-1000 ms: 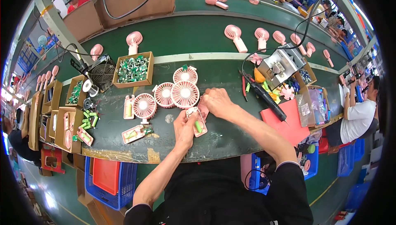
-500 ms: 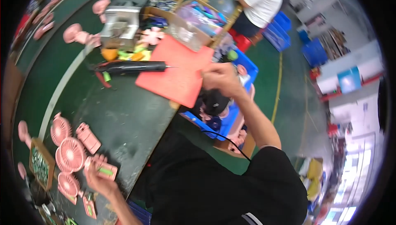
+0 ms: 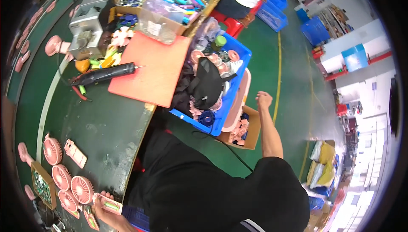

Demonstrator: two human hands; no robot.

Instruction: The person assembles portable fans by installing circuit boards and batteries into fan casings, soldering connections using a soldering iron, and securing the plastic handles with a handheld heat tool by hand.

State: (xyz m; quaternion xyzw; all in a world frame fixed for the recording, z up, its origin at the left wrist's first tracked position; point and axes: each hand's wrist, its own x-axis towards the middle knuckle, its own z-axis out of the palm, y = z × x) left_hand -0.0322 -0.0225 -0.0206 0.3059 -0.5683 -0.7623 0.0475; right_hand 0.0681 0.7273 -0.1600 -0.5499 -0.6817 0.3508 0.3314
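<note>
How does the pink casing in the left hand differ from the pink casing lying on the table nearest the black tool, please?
The held casing is in the left hand, while the loose casing lies on the table. The held casing has a green cell in it; on the loose casing no green shows. Both are pink and longer than wide.

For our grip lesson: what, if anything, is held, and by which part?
Left hand holds a pink casing by one end; right hand is curled, any contents hidden.
</note>
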